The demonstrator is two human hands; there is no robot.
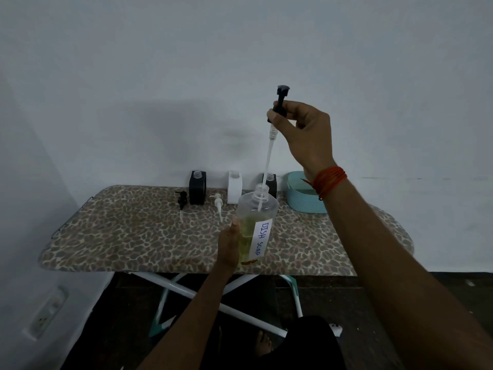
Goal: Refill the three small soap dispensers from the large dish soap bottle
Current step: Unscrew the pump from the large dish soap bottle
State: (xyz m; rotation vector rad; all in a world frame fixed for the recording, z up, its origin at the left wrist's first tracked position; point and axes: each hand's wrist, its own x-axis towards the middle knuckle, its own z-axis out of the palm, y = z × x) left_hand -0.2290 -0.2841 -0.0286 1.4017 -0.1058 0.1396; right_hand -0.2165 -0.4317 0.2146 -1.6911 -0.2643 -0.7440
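Leopard-print board, clear cylindrical soap bottle

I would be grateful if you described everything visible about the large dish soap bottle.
The large dish soap bottle is clear plastic, roughly half full of yellow-green liquid, with a white handwritten "DISH SOAP" label. It stands nearly upright near the ironing board's front edge, gripped by the left hand. Its neck is open; the right hand holds the black pump above it, tube still inside.

The third dispenser stands half hidden behind the soap bottle — the basket's right side behind the wrist.
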